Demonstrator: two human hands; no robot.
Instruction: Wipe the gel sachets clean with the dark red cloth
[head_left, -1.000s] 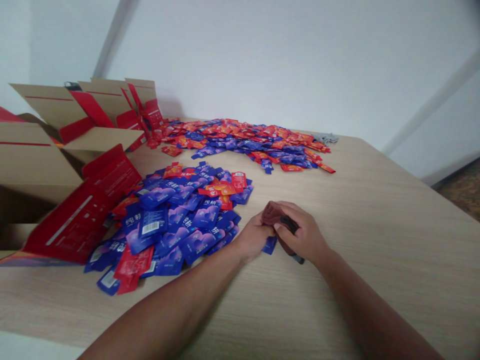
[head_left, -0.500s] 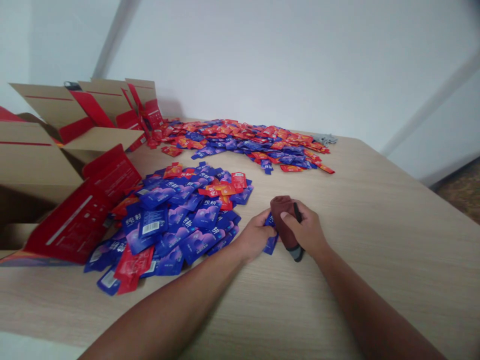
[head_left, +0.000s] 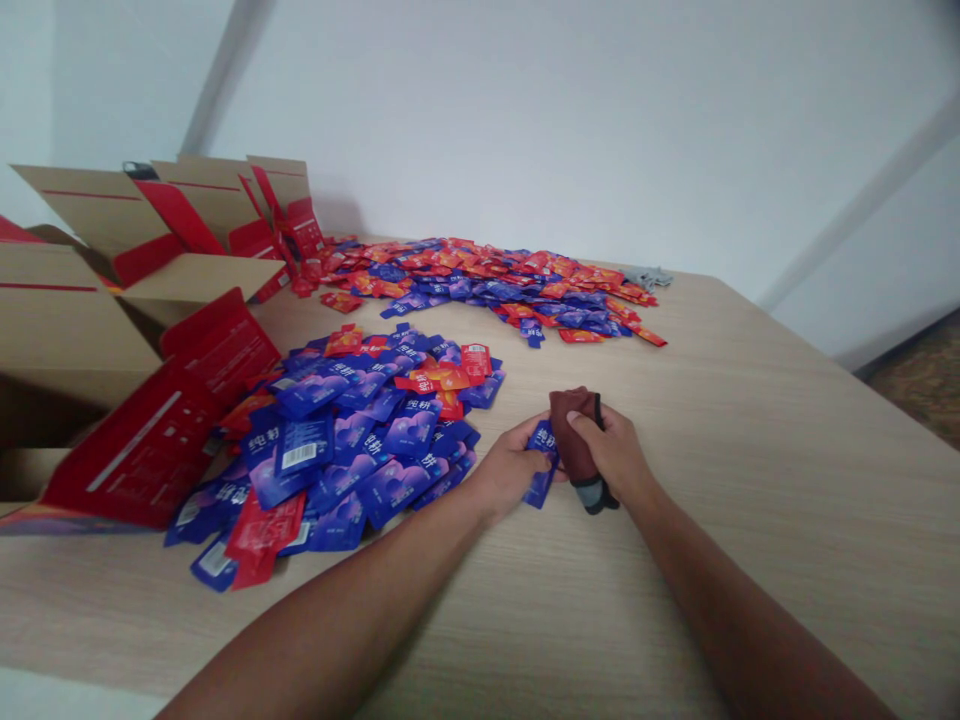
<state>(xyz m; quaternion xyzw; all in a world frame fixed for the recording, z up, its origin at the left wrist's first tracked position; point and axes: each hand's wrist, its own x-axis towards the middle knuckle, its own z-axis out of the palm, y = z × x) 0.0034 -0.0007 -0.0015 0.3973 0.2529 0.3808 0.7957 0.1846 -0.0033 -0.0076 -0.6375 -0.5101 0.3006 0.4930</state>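
Brown cloth [head_left: 574,450] clamped in the right hand [head_left: 621,458], blue packet [head_left: 541,490] pinched by the left hand [head_left: 511,470], packet pile [head_left: 375,430] nearby leftward, wood-grain tabletop [head_left: 757,440] reaching right to its slanting edge [head_left: 832,358].

free: tabletop [head_left: 765,450] right of right hand [head_left: 618,452] | blocked left: packet pile [head_left: 375,430], carton [head_left: 142,440] | far: packet row [head_left: 495,285]
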